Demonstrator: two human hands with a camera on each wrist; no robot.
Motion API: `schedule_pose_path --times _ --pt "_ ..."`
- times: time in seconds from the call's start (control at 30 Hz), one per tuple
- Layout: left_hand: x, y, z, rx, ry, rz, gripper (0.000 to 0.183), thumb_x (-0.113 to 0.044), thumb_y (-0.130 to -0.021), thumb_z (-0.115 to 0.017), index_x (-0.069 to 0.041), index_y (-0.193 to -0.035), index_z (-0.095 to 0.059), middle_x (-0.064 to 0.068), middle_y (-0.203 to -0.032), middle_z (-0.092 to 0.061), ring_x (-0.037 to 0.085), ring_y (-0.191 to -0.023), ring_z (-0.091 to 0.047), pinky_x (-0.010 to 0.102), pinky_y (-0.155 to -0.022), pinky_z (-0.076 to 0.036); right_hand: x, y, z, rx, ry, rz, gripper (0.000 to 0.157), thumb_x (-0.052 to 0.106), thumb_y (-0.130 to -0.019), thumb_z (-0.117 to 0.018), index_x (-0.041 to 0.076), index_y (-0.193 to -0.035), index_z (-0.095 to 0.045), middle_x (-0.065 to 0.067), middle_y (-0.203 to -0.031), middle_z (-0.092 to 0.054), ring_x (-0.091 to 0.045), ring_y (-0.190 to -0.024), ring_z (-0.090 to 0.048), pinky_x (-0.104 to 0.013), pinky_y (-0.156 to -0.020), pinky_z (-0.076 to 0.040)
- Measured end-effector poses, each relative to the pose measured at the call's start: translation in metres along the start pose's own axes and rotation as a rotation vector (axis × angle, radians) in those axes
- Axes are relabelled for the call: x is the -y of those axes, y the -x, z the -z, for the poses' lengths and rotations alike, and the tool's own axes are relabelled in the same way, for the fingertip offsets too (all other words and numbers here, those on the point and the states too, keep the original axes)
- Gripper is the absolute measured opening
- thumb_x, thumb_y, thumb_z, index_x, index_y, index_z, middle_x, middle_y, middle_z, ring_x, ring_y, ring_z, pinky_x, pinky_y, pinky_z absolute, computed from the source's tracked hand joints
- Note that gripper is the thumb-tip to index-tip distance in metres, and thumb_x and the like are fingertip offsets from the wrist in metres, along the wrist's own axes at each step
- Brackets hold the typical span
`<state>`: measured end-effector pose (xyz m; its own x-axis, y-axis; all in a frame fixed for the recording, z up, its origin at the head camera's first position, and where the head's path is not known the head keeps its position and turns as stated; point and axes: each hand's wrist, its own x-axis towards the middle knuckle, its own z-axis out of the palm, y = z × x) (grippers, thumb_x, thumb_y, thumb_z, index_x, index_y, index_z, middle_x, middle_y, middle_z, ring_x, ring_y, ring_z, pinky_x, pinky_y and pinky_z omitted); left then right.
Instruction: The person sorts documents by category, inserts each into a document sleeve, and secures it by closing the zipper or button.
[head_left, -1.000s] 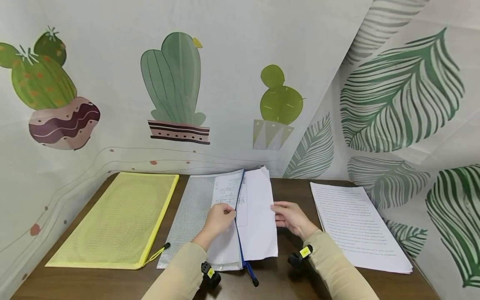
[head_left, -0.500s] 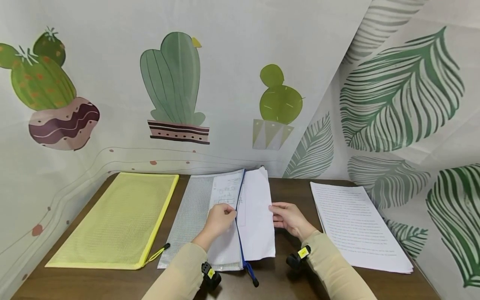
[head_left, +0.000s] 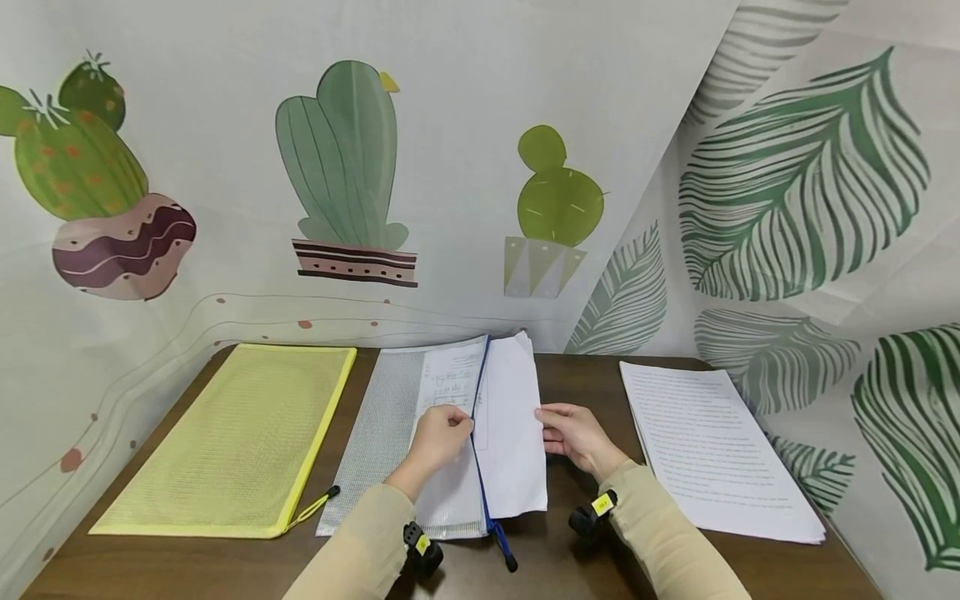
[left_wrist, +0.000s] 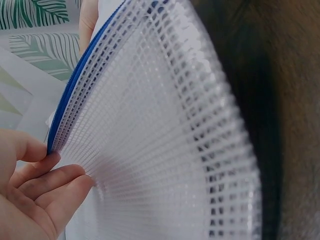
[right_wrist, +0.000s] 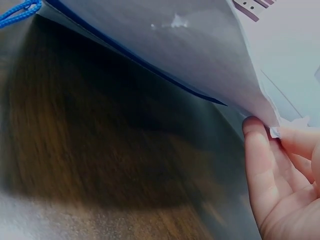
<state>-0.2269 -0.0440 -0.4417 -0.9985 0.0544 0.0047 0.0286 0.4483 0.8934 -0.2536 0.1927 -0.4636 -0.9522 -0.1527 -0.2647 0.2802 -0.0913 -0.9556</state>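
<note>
A clear mesh zipper pouch [head_left: 378,425] with a blue zipper edge [left_wrist: 67,102] lies mid-table, its opening facing right. My left hand [head_left: 438,437] pinches that edge between thumb and forefinger and lifts it; the left wrist view shows the mesh bowed up from the table. White paper sheets [head_left: 513,450] sit partly inside the pouch, with a printed diagram showing through the mesh. Their right part sticks out past the zipper. My right hand [head_left: 577,435] pinches the sheets' right edge between thumb and fingers, also seen in the right wrist view at the paper [right_wrist: 210,55].
Left of the pouch lies a yellow mesh zipper pouch [head_left: 225,442] with a yellow pull cord [head_left: 315,507]. A stack of printed paper [head_left: 720,454] is at the right of the brown table [head_left: 592,379]. A patterned cloth [head_left: 457,167] hangs behind the table.
My right hand has moved slightly left with the sheets, and a little less paper sticks out of the pouch. My left hand has kept its place on the zipper edge.
</note>
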Motion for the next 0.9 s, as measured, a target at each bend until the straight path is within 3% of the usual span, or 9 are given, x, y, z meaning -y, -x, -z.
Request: schedule_pose_path --times 0.9 --pt "-0.001 0.001 0.000 0.014 0.035 -0.001 0.015 -0.012 -0.088 -0.056 -0.003 -0.085 -0.068 0.006 -0.069 -0.062 0.012 -0.056 -0.053 0.025 -0.051 -0.048 -0.003 -0.001 -0.013 -0.024 -0.002 0.018 0.019 0.012 -0.090 -0.062 0.000 -0.105 -0.062 0.002 -0.071 -0.067 -0.011 -0.061 -0.065 -0.026 -0.057 -0.056"
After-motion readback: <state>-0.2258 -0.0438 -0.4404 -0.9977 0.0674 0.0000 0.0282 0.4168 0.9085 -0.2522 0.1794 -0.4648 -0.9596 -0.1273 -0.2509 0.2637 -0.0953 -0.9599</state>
